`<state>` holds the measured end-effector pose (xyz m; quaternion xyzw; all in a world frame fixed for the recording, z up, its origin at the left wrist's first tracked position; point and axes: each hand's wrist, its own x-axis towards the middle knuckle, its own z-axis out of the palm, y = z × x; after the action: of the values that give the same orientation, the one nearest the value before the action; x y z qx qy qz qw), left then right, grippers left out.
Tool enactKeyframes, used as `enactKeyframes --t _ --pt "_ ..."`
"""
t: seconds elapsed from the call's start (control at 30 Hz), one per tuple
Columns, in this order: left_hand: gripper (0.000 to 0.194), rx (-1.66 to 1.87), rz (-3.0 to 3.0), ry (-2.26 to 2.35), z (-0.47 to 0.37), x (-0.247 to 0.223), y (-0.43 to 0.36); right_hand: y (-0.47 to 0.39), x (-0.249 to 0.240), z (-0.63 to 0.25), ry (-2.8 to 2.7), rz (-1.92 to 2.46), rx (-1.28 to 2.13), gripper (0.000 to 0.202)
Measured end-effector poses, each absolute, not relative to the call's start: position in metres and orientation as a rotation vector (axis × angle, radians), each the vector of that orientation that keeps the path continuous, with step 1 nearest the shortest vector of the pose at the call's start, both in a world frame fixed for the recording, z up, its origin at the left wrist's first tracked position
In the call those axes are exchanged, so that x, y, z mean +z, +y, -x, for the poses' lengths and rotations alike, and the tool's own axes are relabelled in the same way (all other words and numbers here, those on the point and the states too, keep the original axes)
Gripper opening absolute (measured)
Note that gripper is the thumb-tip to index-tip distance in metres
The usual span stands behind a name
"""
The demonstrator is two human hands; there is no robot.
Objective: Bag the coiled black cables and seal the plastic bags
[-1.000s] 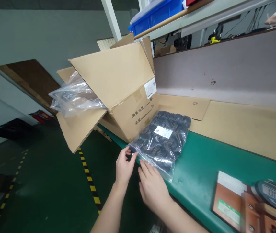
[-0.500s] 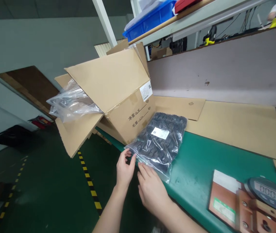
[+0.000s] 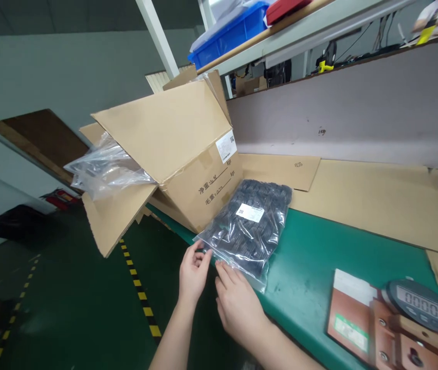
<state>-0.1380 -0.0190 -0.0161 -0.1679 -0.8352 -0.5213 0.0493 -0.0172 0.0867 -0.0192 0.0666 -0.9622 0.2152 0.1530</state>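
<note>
Far left, clear plastic liner (image 3: 105,167) is spilling out of the open carton (image 3: 207,190). My left hand (image 3: 193,275) is reaching to the near left corner of the bag (image 3: 255,236), thumb and forefinger curling close; can't tell if they're pinching film. The bag is lying flat on the green table (image 3: 311,257), just beside the carton, dark contents showing through, white label (image 3: 250,212) facing up. My right hand (image 3: 238,300) is resting its fingers, held together, along the same near edge; thumb is hiding, so can't tell if it's clamping. Far right, a gauge (image 3: 419,306) is sitting well apart. Change since a second ago: only my view is shifting slightly; bag and hands are keeping their places, so the work is staying at that edge.
</note>
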Motion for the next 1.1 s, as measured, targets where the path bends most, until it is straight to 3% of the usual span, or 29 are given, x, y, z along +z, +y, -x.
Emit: enactKeyframes --t 0.3,0.5,0.7,0.93,1.1 --pt "0.023 -1.382 0.593 -2.571 0.155 -0.005 -0.010 0.088 -0.020 0.018 -2.768 -0.210 0.651 0.046" --pt "0.030 -1.374 0.656 -2.572 0.146 -0.006 -0.012 0.088 -0.020 0.017 -2.752 -0.219 0.667 0.046" --pt "0.021 -1.300 0.773 -2.622 0.142 -0.005 -0.008 0.090 -0.017 0.018 -2.763 -0.211 0.683 0.044" --pt "0.041 -1.206 0.656 -2.560 0.141 -0.005 -0.009 0.090 -0.017 0.018 -2.760 -0.219 0.704 0.045" --pt "0.039 -1.146 0.692 -2.623 0.144 -0.010 -0.012 0.089 -0.019 0.017 -2.764 -0.207 0.725 0.046"
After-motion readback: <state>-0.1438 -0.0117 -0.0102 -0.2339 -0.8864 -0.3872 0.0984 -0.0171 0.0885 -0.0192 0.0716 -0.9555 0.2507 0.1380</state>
